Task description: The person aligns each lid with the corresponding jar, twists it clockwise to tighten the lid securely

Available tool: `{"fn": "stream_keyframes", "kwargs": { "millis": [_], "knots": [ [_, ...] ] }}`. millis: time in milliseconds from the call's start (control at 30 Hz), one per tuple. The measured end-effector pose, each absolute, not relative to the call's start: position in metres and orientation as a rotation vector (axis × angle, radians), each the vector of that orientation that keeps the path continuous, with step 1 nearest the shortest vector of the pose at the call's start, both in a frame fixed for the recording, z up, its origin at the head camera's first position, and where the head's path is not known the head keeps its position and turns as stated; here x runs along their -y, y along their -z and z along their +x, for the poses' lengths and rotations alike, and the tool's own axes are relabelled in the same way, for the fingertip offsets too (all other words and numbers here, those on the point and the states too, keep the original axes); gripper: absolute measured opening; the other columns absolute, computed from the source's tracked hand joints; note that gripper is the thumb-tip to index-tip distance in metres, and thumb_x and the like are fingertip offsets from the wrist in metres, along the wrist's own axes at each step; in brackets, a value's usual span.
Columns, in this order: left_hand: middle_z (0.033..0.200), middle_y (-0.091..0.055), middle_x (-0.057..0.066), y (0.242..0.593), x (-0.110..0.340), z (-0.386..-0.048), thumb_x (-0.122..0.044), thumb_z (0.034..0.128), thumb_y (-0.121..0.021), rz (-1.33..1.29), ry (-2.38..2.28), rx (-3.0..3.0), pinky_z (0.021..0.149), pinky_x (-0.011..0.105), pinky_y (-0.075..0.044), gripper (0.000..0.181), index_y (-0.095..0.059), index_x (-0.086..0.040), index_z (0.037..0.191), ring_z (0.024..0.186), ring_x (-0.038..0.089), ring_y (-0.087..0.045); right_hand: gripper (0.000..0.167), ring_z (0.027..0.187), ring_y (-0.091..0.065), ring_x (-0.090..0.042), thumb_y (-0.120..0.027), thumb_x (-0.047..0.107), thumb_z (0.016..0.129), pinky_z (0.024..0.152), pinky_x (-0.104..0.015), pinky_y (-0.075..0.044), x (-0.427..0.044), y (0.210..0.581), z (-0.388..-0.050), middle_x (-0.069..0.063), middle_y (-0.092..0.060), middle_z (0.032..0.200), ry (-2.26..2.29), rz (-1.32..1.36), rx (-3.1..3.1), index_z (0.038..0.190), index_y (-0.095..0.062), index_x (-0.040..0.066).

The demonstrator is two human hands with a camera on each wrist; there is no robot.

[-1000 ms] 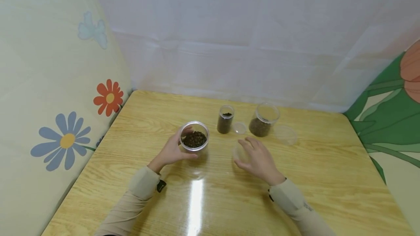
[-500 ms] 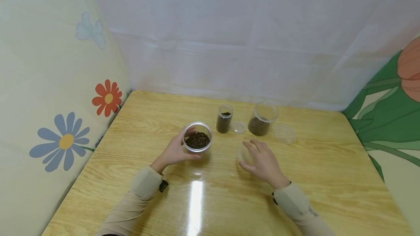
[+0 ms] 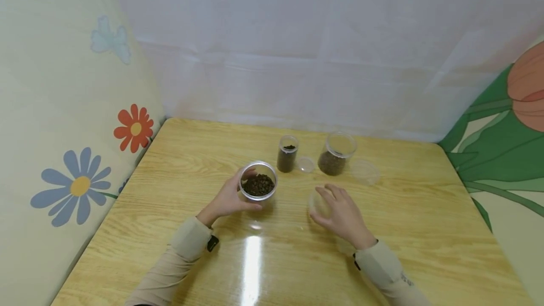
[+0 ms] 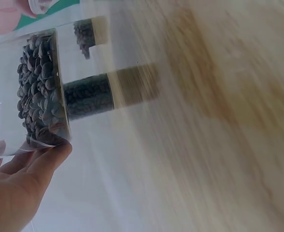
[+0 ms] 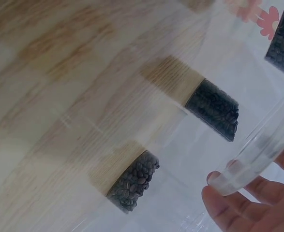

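Left fingers [image 4: 47, 165] curl round the jar [image 3: 258, 198]; to its right, right fingers [image 5: 229, 210] pinch a clear lid [image 5: 243, 174]. A slack left grip could spill the beans [image 3: 258, 186].

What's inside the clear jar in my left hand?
The clear jar holds dark beans, apparently coffee, in its lower part, with nothing visible inside above them. The pile's middle is hidden by the outer beans, so its contents can't be seen.
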State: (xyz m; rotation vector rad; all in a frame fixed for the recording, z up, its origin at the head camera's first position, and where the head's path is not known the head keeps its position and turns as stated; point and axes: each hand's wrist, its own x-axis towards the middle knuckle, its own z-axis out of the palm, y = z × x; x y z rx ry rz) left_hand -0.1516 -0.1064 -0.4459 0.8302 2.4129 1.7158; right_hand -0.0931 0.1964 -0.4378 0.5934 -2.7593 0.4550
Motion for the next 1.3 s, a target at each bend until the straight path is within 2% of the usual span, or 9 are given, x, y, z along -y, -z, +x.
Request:
{"fn": "stream_keyframes", "kwargs": {
  "millis": [267,500,633,1300],
  "knots": [
    [0.126,-0.049,0.020,0.444,0.101,-0.150,-0.011,0.0564,-0.087,0.845,-1.676,-2.396,0.094,0.050,-0.039,0.094,-0.034,0.001,0.133,0.118,0.032,-0.044,0.065,0.099,-0.051,-0.037,-0.074,0.039,0.070,0.078,-0.051,-0.046,-0.198,0.439,-0.092,-0.022,-0.052,0.116,-0.455,0.606,2.741,0.120,-0.056,0.003],
    [0.127,-0.045,0.028,0.433,0.093,-0.143,-0.003,0.0567,-0.084,0.862,-1.654,-2.354,0.095,0.051,-0.037,0.092,-0.032,0.005,0.133,0.117,0.037,-0.043,0.066,0.098,-0.052,-0.038,-0.076,0.038,0.067,0.077,-0.051,-0.046,-0.201,0.440,-0.092,-0.022,-0.053,0.114,-0.459,0.604,2.717,0.119,-0.057,0.003],
    [0.127,-0.047,0.023,0.447,0.092,-0.149,-0.009,0.0567,-0.086,0.911,-1.650,-2.354,0.095,0.048,-0.039,0.094,-0.033,0.000,0.133,0.117,0.033,-0.045,0.066,0.099,-0.051,-0.038,-0.076,0.039,0.067,0.079,-0.051,-0.046,-0.202,0.441,-0.092,-0.022,-0.052,0.115,-0.451,0.597,2.724,0.120,-0.057,0.003],
    [0.130,-0.047,0.017,0.454,0.072,-0.149,-0.017,0.0573,-0.086,0.957,-1.512,-2.338,0.092,0.044,-0.041,0.098,-0.030,-0.004,0.136,0.118,0.026,-0.045,0.068,0.100,-0.050,-0.039,-0.075,0.037,0.068,0.080,-0.051,-0.046,-0.208,0.441,-0.090,-0.024,-0.051,0.116,-0.436,0.588,2.733,0.121,-0.055,0.002]
  ]
}}
